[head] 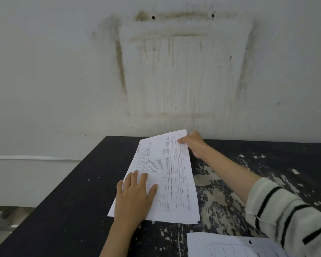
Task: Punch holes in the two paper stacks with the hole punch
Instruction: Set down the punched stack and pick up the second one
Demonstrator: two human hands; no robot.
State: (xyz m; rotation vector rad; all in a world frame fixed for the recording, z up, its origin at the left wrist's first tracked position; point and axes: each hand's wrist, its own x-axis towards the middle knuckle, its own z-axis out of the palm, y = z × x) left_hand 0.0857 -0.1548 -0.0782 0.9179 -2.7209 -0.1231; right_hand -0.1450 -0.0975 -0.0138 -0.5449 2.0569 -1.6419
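Note:
A stack of printed paper (171, 175) lies lengthwise on the black table (67, 201), its far end lifted slightly. My left hand (135, 197) lies flat on the near left corner of this stack, fingers spread. My right hand (194, 144) grips the stack's far right corner, thumb on top. A second paper stack (230, 245) sits at the bottom edge, with a punched hole near its top edge, partly hidden by my striped sleeve. No hole punch is in view.
The table's right half has worn, flaking paint (220, 197). A stained white wall (174, 71) stands directly behind the table's far edge. The table's left edge runs diagonally, with floor beyond it.

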